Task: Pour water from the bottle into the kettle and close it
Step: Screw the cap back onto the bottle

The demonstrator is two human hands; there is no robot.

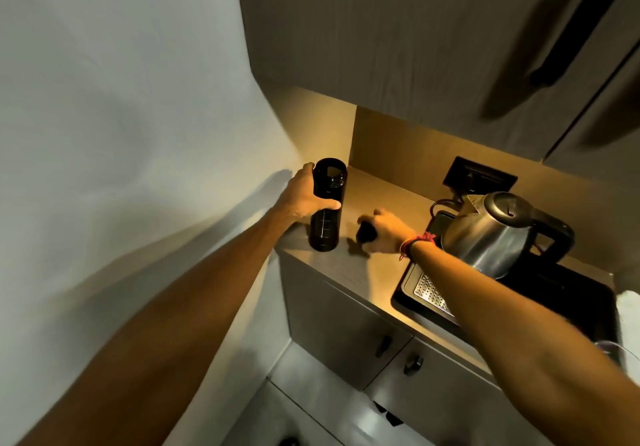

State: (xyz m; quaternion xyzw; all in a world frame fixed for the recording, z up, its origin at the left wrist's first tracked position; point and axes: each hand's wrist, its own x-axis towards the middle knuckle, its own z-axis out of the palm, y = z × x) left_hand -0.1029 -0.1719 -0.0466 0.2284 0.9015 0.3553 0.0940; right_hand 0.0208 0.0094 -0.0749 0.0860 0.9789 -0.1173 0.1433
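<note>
A dark bottle (pixel 325 224) stands upright on the counter (pixel 377 265) near its left end, its mouth uncovered. My left hand (pixel 304 196) is wrapped around the bottle's upper part. Just to the right, my right hand (pixel 384 231) rests low on the counter, closed around the bottle's black cap (pixel 366 231). The steel kettle (pixel 491 231) with a black handle sits on a black tray (pixel 408 289) at the right, lid down, spout toward the bottle.
A wall socket (pixel 479 177) with a plugged cord sits behind the kettle. The tray has a perforated metal drain grid (pixel 431 289). A white wall borders the counter's left end. Cabinet doors with knobs (pixel 412 364) are below, an upper cabinet overhead.
</note>
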